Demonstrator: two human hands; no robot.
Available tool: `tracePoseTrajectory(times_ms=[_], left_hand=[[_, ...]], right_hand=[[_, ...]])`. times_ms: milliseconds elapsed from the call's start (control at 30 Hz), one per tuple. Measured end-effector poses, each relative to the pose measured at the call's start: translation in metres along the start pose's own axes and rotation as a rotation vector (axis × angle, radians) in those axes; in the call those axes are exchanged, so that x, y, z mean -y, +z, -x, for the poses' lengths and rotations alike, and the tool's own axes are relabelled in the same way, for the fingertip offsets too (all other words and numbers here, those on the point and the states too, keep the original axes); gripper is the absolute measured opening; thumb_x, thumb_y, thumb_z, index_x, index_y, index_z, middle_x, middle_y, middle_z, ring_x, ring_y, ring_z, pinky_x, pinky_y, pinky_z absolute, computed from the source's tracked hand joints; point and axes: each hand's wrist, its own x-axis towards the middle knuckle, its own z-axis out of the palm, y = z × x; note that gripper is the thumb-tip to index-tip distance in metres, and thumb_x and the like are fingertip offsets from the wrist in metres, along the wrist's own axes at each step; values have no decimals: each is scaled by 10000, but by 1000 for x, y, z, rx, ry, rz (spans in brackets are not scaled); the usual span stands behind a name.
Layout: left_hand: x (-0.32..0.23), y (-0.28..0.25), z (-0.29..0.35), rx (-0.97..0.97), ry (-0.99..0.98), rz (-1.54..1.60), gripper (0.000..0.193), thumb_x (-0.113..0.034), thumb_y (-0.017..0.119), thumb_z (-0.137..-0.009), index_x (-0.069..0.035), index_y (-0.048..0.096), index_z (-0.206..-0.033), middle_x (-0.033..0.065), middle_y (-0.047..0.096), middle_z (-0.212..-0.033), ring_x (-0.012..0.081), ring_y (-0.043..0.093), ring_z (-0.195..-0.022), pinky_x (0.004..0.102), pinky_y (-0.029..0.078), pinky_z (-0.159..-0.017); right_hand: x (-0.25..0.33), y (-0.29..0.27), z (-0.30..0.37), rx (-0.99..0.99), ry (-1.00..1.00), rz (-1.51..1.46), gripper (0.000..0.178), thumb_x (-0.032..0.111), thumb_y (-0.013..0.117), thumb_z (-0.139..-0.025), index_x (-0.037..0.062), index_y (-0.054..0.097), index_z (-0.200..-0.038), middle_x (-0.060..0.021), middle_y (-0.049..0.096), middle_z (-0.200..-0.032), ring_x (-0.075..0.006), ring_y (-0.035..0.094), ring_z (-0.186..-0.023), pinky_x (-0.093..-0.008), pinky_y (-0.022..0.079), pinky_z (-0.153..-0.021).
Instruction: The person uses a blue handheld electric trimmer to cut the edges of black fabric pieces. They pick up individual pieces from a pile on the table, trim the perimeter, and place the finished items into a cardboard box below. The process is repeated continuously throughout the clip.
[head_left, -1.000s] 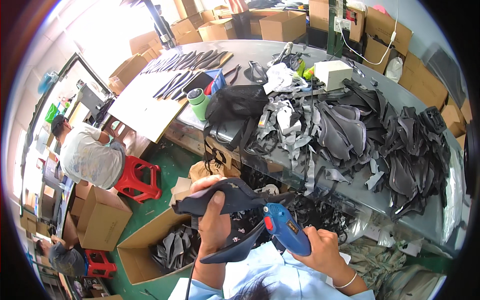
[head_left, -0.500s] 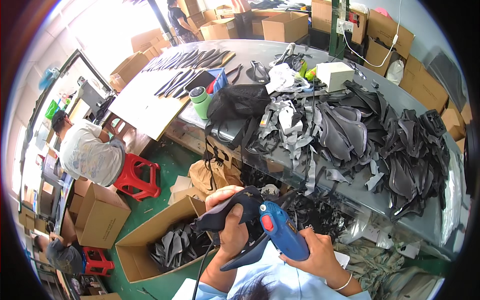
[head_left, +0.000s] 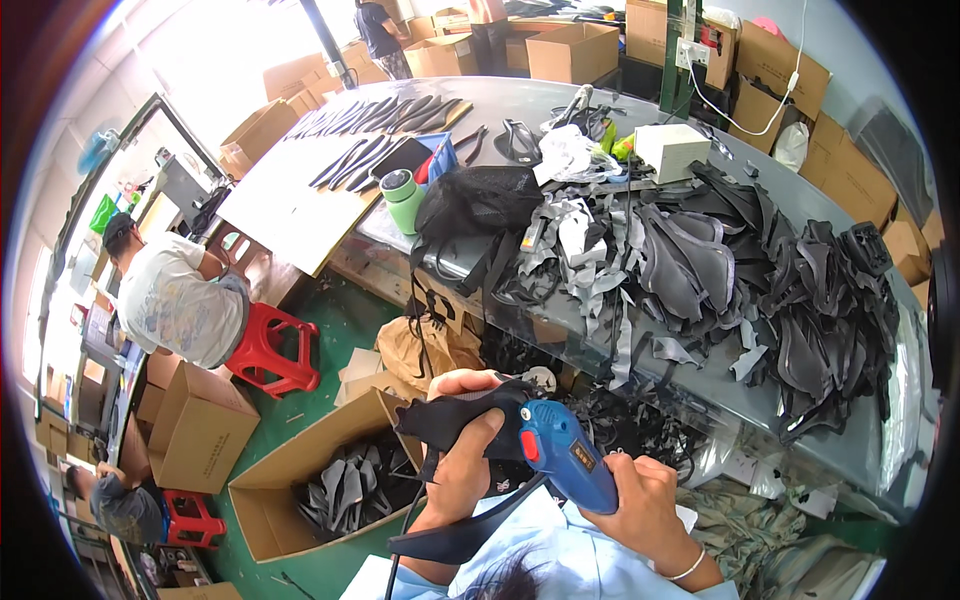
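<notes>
My left hand (head_left: 468,455) grips a dark, curved fabric piece (head_left: 452,424), thumb on top and fingers behind it. A long dark strip (head_left: 465,537) hangs below that hand across my lap. In my right hand (head_left: 640,505) is a blue handheld power tool (head_left: 572,462) with a red switch, its front end close against the fabric piece. Whether the tip touches the fabric is hidden. A thin black cable runs down beside my left wrist.
An open carton (head_left: 250,510) of dark shaped pieces stands at lower left. Grey pieces and scraps (head_left: 690,265) pile on the table (head_left: 640,345), beside a black mesh bag (head_left: 478,205) and green bottle (head_left: 402,203). A person (head_left: 185,300) sits on a red stool (head_left: 275,350).
My left hand has turned the fabric piece, and its dark strip has swung left and lower. The blue tool has shifted slightly. A standing person at the back has moved right.
</notes>
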Motion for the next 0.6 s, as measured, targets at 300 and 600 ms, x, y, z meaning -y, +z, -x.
tracePoseTrajectory(times_ms=[300, 600], left_hand=[[-14, -13, -11, 279, -56, -465, 316, 106, 501, -773, -8, 495, -1067, 96, 596, -1032, 147, 559, -961, 278, 439, -865], [-9, -25, -19, 582, -49, -596, 258, 20, 515, -688, 21, 589, -935, 131, 587, -962, 250, 609, -871, 327, 460, -832]], right_hand=[[0, -5, 1, 21, -38, -11, 404, 184, 787, -622, 3, 547, -892, -70, 576, -574, -219, 580, -478, -307, 440, -500], [2, 1, 2, 15, -73, -168, 399, 181, 784, -607, 13, 537, -871, -72, 573, -580, -224, 587, -489, -313, 456, -499]])
